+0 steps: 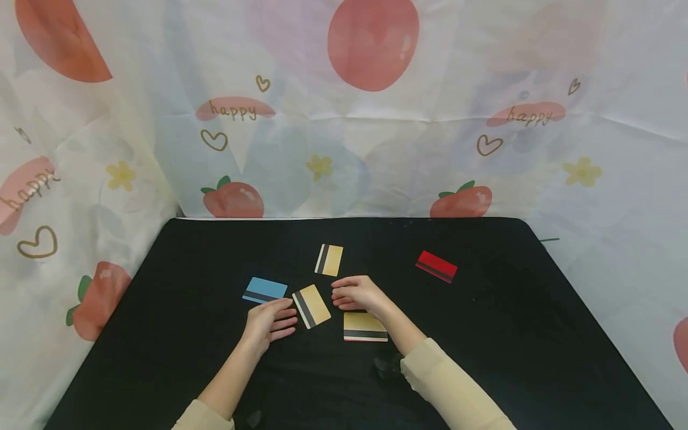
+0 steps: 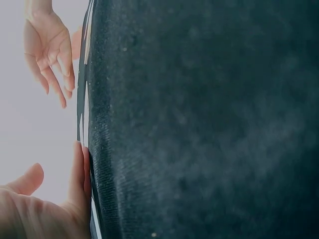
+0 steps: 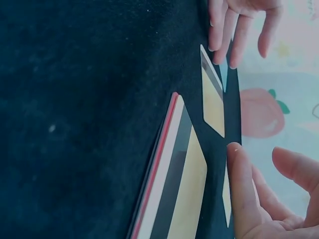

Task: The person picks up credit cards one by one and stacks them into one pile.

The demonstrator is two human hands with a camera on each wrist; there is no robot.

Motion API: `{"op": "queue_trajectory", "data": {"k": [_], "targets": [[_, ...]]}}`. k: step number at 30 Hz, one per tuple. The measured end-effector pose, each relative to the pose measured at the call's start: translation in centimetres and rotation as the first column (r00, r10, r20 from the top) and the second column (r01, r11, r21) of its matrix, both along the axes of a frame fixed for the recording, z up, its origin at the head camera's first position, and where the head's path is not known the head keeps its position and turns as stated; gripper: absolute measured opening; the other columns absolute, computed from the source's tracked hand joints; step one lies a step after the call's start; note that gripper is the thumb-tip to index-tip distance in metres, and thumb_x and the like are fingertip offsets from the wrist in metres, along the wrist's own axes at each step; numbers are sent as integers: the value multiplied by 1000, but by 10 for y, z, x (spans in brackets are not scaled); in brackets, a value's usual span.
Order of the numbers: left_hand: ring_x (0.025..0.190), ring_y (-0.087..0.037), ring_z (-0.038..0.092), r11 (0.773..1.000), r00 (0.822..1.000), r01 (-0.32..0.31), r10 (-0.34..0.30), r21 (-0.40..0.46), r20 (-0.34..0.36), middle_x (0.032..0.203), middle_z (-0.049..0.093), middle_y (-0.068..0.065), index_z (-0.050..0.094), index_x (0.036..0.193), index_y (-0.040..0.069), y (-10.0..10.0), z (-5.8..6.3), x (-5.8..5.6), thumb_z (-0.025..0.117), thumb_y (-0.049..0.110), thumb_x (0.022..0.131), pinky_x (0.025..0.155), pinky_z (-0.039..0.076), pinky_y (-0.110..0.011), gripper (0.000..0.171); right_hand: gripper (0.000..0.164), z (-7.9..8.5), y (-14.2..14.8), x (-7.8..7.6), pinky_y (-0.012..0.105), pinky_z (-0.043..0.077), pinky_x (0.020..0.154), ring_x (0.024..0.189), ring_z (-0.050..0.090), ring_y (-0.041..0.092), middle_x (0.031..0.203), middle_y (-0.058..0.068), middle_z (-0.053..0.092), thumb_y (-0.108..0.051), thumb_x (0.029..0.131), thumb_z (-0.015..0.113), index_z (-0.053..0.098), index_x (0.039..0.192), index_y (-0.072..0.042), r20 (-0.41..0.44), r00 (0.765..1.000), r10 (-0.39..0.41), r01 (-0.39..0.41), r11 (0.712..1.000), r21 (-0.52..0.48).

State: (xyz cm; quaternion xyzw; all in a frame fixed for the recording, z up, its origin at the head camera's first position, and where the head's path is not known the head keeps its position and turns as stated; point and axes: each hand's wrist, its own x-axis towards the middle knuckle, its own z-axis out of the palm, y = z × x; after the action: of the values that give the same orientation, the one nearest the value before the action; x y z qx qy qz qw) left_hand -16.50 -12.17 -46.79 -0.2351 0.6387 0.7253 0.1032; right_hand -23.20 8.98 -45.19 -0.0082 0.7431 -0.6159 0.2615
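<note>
My left hand [image 1: 270,322] hovers at the lower edge of a blue card [image 1: 266,288], fingers extended and nothing gripped. Just right of its fingertips lies a tilted yellow card [image 1: 313,306] with a dark stripe. My right hand [image 1: 359,292] is on that card's other side, its fingers loosely bent and holding nothing. Partly covered by the right wrist is a small stack of cards [image 1: 365,328], yellow on top; a red edge [image 3: 157,172] shows beneath in the right wrist view. Farther back lies another yellow card [image 1: 329,260].
A red card [image 1: 438,266] with a dark stripe lies off to the right. Everything rests on a black-covered table [image 1: 510,346]. Behind and beside it hangs a pale fabric [image 1: 376,149] printed with fruit, hearts and flowers.
</note>
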Motion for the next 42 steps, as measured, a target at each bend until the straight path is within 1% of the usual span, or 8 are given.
{"op": "queue_trajectory", "data": {"k": [8,15,22,29,35,36,40,42], "targets": [[90,-28,66,999,1000,-14,14,40,9,111,62,-21,51,123,-3,-1,-5,-1,59,21,89,76,55,-40,42,30,1,-11,-1,34,56,72,81,67,26,92,14,67,-13,91,56,59,115,4,22,999,29,-31,996,83],[91,-27,65,996,1000,11,-11,88,8,113,60,-22,49,126,-2,0,-6,-2,58,19,90,76,55,-40,43,29,-2,-16,-3,36,56,72,81,67,24,93,14,67,-13,91,55,59,115,3,47,998,34,-39,994,106],[93,-28,65,995,1000,27,-28,98,8,117,59,-22,48,127,-2,0,-6,-4,56,18,91,78,54,-40,42,31,-2,-17,-7,39,55,77,87,66,27,100,18,66,-15,92,54,56,117,3,105,993,52,-61,995,84],[94,-28,64,994,1000,21,-23,111,13,119,57,-23,47,128,-2,2,-7,-6,55,18,92,78,54,-40,42,31,0,-18,-9,35,56,74,86,66,26,99,18,66,-14,92,54,57,116,4,160,987,26,-38,997,73],[93,-28,65,996,1000,15,-16,86,19,118,57,-23,47,128,-3,5,-9,-9,54,17,92,78,54,-39,41,32,-2,-17,-12,35,55,77,89,66,29,101,21,65,-16,92,54,57,116,5,196,981,14,-24,999,46],[93,-28,65,997,1000,14,-16,81,20,117,58,-23,47,128,-3,5,-8,-9,54,17,92,77,54,-39,41,33,2,-17,-10,36,54,79,90,65,30,103,23,64,-15,92,54,56,117,6,197,980,18,-26,999,42],[88,-27,66,998,999,2,-3,56,33,114,60,-22,49,126,-3,6,-8,-11,57,14,91,75,55,-38,40,32,1,-18,-12,36,54,78,87,66,29,100,23,64,-15,91,55,56,115,7,200,980,9,-18,999,41],[85,-25,67,999,999,-2,1,43,39,112,61,-22,51,124,-4,7,-8,-12,58,12,89,73,55,-37,39,31,1,-19,-12,34,55,76,82,67,26,96,21,66,-14,91,55,58,114,7,206,979,-2,-8,999,46]]}}
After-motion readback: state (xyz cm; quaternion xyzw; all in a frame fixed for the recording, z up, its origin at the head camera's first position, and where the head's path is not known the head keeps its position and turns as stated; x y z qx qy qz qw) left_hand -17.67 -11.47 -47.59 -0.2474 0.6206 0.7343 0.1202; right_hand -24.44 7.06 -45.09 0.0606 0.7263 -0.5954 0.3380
